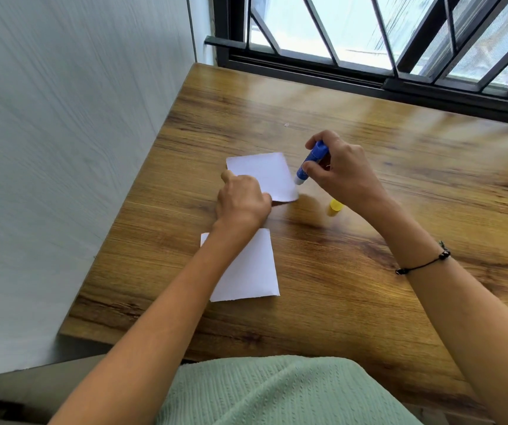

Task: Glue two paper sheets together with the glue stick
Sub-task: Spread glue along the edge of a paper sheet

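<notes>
Two white paper sheets lie on the wooden table (369,271). The far sheet (266,173) is under my left hand (242,200), which rests on its near left part with curled fingers. My right hand (343,173) grips a blue glue stick (311,162), uncapped, its white tip pointing down at the far sheet's right edge. The near sheet (249,271) lies flat, partly hidden by my left forearm. The yellow cap (335,207) stands on the table under my right wrist.
A white wall runs along the table's left edge. A barred window (369,41) stands behind the far edge. Bare wood stretches to the right of the sheets. A green cloth (277,394) covers my lap at the near edge.
</notes>
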`<state>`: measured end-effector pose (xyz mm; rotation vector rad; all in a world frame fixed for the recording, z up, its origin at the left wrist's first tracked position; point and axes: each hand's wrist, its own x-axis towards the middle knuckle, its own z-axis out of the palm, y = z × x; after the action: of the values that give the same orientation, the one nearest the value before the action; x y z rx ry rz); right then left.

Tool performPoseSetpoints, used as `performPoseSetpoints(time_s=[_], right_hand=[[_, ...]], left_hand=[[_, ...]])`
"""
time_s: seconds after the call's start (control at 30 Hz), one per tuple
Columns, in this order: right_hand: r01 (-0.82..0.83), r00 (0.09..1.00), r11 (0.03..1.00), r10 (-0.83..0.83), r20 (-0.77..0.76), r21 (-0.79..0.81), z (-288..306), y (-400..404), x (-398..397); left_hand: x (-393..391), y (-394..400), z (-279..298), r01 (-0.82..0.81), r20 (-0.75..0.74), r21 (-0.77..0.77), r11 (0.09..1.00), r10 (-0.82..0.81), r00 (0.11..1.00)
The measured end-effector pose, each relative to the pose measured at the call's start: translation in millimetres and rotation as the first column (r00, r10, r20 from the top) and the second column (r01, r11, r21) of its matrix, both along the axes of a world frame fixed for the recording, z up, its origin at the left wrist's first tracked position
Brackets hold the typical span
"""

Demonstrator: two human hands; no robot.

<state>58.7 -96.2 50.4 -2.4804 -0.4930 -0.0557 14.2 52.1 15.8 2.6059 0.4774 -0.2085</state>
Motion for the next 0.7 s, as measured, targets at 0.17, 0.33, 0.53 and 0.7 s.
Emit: performPoseSetpoints(time_s=[0.17,0.33,0.53,0.7], right_hand=[[0.018,1.000,1.000,-0.018,0.014,0.002,-2,2,5],[0.032,0.999,0.999,-0.032,0.028,-0.005,-1,8,15],[0.033,0.998,0.999,-0.034,0.044,0.019,2,22,32],[0.010,0.999,0.999,-0.012,0.052,0.035,2,31,47]], left_hand=[[-6,-8,2,0.057,-0.039,0.023,0.998,-0.056,0.998],[-1,-5,6,0.084,0.096,0.162,0.983,-0.100,0.990],[33,11,-2,0.331,-0.059,0.255,0.909,-0.327,0.943],[46,20,-12,0.399,-0.049,0.190,0.897,-0.398,0.916]])
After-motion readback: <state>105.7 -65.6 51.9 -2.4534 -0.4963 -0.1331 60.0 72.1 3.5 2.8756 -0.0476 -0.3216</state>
